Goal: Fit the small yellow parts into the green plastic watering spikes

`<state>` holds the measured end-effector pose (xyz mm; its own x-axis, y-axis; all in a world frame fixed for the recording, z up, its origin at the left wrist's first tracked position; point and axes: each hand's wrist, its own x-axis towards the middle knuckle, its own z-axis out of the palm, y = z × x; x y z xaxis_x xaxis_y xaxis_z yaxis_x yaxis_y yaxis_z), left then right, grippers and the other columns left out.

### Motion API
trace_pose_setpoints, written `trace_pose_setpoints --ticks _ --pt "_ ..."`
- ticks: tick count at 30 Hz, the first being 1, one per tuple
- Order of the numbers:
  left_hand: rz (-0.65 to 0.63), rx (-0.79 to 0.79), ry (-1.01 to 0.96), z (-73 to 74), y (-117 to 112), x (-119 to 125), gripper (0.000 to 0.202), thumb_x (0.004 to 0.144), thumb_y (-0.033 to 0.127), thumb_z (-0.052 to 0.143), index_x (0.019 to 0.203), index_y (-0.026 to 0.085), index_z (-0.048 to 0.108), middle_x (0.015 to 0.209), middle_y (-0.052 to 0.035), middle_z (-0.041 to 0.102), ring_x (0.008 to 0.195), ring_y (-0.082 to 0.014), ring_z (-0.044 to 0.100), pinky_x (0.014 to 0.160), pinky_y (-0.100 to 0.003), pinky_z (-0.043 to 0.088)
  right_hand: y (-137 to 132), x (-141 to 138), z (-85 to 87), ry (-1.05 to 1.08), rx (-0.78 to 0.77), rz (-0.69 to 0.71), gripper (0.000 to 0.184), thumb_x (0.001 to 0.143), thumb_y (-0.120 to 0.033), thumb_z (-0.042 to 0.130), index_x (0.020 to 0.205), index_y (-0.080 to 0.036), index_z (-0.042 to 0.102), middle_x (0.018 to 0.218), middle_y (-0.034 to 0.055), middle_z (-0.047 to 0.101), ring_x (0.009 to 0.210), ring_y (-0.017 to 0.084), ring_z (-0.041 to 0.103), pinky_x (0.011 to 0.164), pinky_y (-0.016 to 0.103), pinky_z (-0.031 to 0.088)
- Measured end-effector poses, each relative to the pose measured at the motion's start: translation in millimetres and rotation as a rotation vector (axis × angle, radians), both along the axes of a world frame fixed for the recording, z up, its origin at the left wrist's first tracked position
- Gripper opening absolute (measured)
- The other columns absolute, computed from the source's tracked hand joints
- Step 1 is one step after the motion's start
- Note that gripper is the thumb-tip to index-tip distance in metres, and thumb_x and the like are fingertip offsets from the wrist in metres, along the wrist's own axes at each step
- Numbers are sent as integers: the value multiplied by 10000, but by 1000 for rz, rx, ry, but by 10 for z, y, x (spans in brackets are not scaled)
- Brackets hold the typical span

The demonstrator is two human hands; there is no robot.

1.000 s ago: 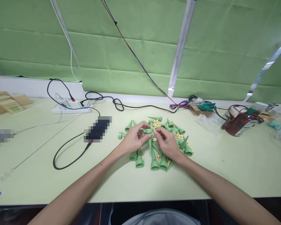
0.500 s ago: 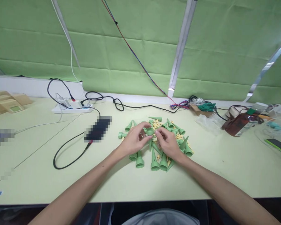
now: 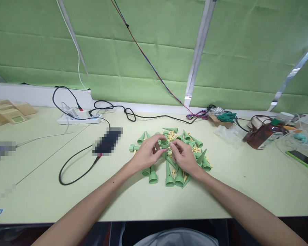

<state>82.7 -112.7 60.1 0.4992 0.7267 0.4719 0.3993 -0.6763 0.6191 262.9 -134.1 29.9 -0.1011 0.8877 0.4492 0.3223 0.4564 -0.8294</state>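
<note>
My left hand (image 3: pixel 150 150) curls thumb and fingers around a green plastic cone spike (image 3: pixel 164 144), whose round open end faces up towards me. Close beside that rim, the thumb and forefinger of my right hand (image 3: pixel 181 155) are pinched together; whatever is between them is too small or hidden to name. Under and around both hands lies a loose pile of similar green cones (image 3: pixel 169 179), some tipped on their sides. Small yellow plastic pieces (image 3: pixel 172 135) are scattered among them.
A blurred dark device (image 3: pixel 107 140) with a black cable lies on the left, before a white power strip (image 3: pixel 79 118). At the right are a clear plastic bag (image 3: pixel 229 132), a brown bottle (image 3: pixel 263 136) and a green-edged phone (image 3: pixel 304 160). Cardboard pieces (image 3: pixel 10 112) sit far left.
The held cone has tilted slightly, so more of its round opening shows. Both hands stay almost in the same place.
</note>
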Motion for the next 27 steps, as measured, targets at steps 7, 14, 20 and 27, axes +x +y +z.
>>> trace_pose_setpoints --ticks 7,14,20,27 --pt "-2 13 5 8 -6 -2 248 876 226 580 1122 204 557 1055 -37 652 665 -92 576 599 -220 471 -5 -6 14 9 -12 5 274 966 -398 469 786 -198 522 510 -51 453 456 117 429 478 248 333" --pt "5 17 16 8 -1 -3 266 879 214 573 1144 203 558 1026 -33 657 668 -99 571 607 -231 469 0 -7 3 42 -37 19 277 964 -405 475 780 -202 512 503 -56 449 441 114 433 464 244 335" --pt "18 20 23 12 -10 -11 288 872 203 574 1159 203 556 998 -30 663 672 -108 580 619 -238 465 9 -15 8 117 -84 51 301 953 -450 484 783 -203 507 484 -66 436 402 112 433 430 243 336" --pt "21 3 23 14 -14 -9 279 873 234 569 1151 213 556 981 -32 661 673 -125 588 617 -252 466 -2 -22 19 122 -100 51 328 945 -491 480 777 -210 504 469 -70 429 391 117 442 422 249 356"
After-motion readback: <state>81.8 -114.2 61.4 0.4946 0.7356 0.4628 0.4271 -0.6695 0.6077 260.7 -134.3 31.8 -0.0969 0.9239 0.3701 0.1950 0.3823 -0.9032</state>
